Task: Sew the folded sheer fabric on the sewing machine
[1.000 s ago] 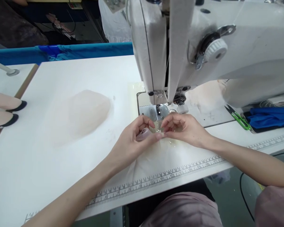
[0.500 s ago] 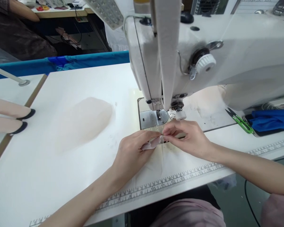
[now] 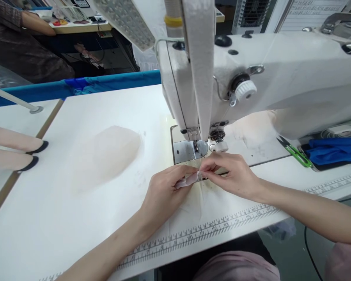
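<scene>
In front of the sewing machine point(image 3: 245, 70), my left hand point(image 3: 165, 189) is closed on a thin, pale sheer fabric point(image 3: 188, 180), thumb on top. My right hand point(image 3: 234, 171) pinches the same fabric at its right end, thumb and index finger pressed together. The fingertips of both hands nearly meet there. Just beyond them lie the metal needle plate point(image 3: 183, 151) and the presser foot point(image 3: 196, 146), with no fabric visible under the foot. A sheer part of the fabric seems to hang toward the table edge; its outline is faint.
A sheer beige fabric piece point(image 3: 111, 156) lies flat on the left of the white table. Green thread snips point(image 3: 298, 154) and blue cloth point(image 3: 336, 150) rest at right. A printed ruler point(image 3: 201, 234) follows the front edge. Another person's arm point(image 3: 38, 23) shows at upper left.
The whole view has shifted slightly, so more of the machine's top shows. Both hands keep their hold on the fabric, with only slight finger movement.
</scene>
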`<state>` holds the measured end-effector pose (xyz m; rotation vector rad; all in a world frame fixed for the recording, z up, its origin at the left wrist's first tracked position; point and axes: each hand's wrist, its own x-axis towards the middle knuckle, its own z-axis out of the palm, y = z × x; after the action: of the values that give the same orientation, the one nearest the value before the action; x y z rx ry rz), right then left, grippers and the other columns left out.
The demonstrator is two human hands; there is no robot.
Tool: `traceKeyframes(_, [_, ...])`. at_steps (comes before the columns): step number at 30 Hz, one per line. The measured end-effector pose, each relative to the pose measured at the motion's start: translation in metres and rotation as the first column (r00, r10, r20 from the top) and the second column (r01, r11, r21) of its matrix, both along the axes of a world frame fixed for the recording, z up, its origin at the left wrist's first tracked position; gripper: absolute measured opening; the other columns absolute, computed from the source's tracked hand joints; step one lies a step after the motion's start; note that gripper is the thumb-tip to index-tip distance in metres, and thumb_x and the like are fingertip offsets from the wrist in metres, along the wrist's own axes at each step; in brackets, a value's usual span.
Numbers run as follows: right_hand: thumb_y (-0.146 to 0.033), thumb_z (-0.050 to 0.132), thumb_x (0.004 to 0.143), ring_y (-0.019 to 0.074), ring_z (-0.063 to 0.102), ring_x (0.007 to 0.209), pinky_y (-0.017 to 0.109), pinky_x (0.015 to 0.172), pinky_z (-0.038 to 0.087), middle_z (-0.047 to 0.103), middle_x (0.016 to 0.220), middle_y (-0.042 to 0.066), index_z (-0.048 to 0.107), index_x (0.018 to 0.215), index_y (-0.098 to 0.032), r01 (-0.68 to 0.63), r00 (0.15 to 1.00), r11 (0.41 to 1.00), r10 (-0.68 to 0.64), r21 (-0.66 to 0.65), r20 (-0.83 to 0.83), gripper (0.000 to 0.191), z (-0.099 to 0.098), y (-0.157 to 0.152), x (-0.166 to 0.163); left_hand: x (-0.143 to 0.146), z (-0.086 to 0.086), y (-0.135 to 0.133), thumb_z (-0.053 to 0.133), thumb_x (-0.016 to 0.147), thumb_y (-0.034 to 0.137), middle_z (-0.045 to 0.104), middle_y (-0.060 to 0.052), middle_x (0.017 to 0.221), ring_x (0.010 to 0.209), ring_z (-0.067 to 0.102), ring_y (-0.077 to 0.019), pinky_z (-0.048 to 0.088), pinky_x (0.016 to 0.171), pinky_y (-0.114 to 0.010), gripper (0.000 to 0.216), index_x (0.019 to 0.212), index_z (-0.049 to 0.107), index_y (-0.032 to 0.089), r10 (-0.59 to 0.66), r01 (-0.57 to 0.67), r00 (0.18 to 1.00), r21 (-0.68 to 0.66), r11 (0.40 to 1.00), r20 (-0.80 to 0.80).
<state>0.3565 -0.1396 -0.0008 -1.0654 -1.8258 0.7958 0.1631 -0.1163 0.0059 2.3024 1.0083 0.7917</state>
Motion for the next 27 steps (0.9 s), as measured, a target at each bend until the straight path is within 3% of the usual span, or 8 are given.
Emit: traceKeyframes(27, [-0.002,0.054,0.080,0.0088,0.061,0.071,0.019,0.060,0.052,0.065,0.078,-0.002,0.064,0.084,-0.019,0.008,0.999,0.998,-0.012,0.067,0.046,0.020,0.0031,0.0002,0.0009,0.0002,-0.0006,-0.0009,0.054,0.087,0.016,0.066,0.002,0.067,0.050,0.053,-0.0083,0.039,0.046,-0.020,0.010,0.086,0.063,0.020,0.021,-0.021,1.000,0.009,1.000,-0.013])
